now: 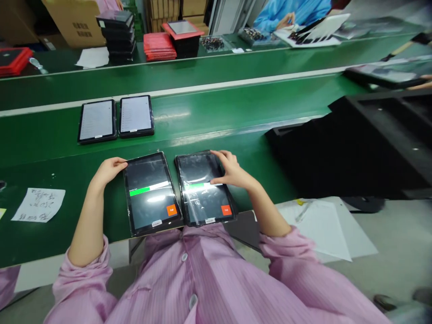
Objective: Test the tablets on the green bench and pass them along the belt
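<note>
Two tablets lie side by side at the near edge of the green bench. Each dark screen shows a green-and-white bar and an orange button. My left hand (110, 172) grips the upper left edge of the left tablet (148, 198), thumb at the rim and fingers together. Over the upper right part of the right tablet (204, 202) is my right hand (231, 170), thumb and fingers spread apart. Its index finger reaches the top edge, and its thumb is over the screen beside the bar. Clear film covers the right tablet's screen.
Two tablets with light screens (97, 119) lie on the belt (209, 108) ahead. A handwritten paper (38, 204) is at left, a large black tray (324, 153) at right. Across the belt are stacked black items (116, 36), red pouches (159, 46) and a co-worker in blue (303, 13).
</note>
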